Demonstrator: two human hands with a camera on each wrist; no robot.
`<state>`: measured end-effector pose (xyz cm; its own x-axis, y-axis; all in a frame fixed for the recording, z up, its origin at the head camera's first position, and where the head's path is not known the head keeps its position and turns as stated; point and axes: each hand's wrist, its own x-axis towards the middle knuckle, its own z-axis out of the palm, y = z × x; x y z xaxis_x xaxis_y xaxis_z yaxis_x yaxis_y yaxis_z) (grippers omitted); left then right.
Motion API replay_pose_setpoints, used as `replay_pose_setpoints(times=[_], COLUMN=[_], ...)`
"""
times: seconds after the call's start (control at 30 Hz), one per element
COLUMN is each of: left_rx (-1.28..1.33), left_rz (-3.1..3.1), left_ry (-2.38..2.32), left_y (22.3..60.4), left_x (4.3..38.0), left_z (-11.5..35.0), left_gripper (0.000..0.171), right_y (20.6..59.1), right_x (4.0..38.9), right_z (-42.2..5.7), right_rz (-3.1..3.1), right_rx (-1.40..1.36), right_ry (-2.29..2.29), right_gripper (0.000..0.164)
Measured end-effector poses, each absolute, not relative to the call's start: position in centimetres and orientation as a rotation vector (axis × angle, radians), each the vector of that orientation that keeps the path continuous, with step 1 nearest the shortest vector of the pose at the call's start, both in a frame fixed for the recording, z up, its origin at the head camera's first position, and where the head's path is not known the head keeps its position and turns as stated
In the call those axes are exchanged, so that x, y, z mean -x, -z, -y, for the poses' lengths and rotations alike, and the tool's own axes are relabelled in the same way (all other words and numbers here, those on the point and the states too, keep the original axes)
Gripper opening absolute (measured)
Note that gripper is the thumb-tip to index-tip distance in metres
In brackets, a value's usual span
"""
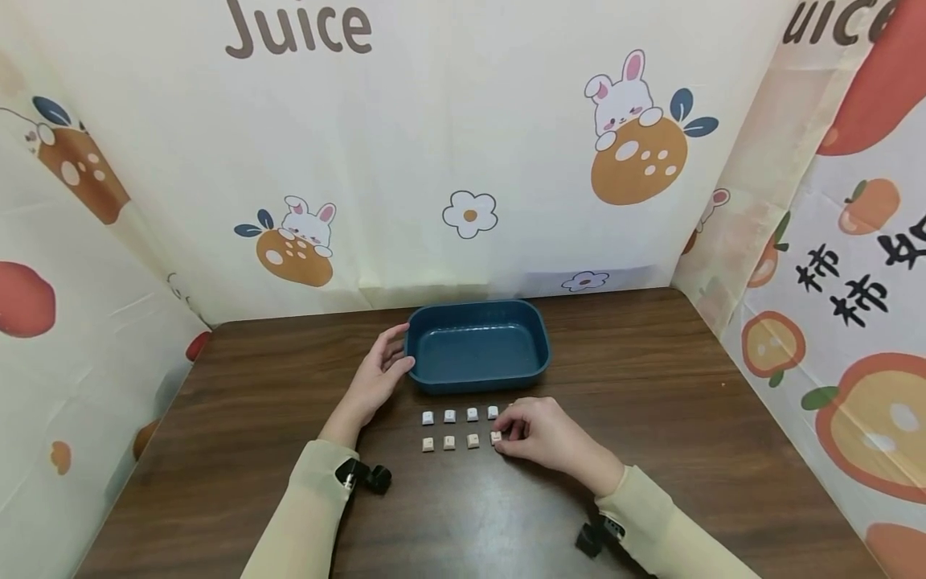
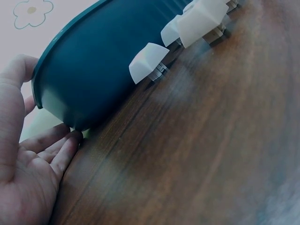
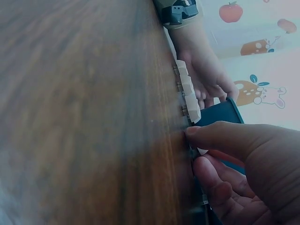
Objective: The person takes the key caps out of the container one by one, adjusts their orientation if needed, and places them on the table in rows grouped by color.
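Note:
My left hand (image 1: 376,378) is at the left end of a dark blue-green rectangular dish (image 1: 481,385), touching its side with thumb and fingers. In the left wrist view, lower fingers (image 2: 65,152) lie by the dish's bottom corner. Small white keycaps (image 1: 450,416) stand in two rows in front of the dish, with stems showing beneath them in the left wrist view. At the right end of the front row, my right hand (image 1: 542,434) pinches a keycap (image 1: 495,437) between thumb and finger. That keycap is mostly hidden by fingers in the right wrist view. The right hand partly covers the back row's end.
The dark wood-grain table (image 1: 448,523) extends around the rows and dish. A printed cloth (image 1: 405,161) hangs behind the table and along both sides. Wrist cameras are strapped on both wrists, one of them a black camera (image 1: 589,540) at the right cuff.

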<state>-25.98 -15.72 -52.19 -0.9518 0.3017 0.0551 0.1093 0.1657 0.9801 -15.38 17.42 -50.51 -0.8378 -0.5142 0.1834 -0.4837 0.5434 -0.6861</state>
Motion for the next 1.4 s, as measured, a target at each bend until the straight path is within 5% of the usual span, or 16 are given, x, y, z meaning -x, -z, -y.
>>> replay_pose_setpoints(times=[0.83,1.4], left_rx=[-0.382,-0.411], left_rz=[-2.301,-2.264], left_ry=[-1.863,-1.894], left_y=[52.1,52.3], left_x=[25.9,26.0], left_z=[15.9,16.1], left_gripper=[0.061,0.062], right_y=[50.6,47.2], right_x=[15.7,16.8], right_z=[-17.6,-19.1], right_rz=[-2.712,-2.795], right_rx=[0.914,0.838], right_ry=[1.231,1.305], right_gripper=[0.018,0.018])
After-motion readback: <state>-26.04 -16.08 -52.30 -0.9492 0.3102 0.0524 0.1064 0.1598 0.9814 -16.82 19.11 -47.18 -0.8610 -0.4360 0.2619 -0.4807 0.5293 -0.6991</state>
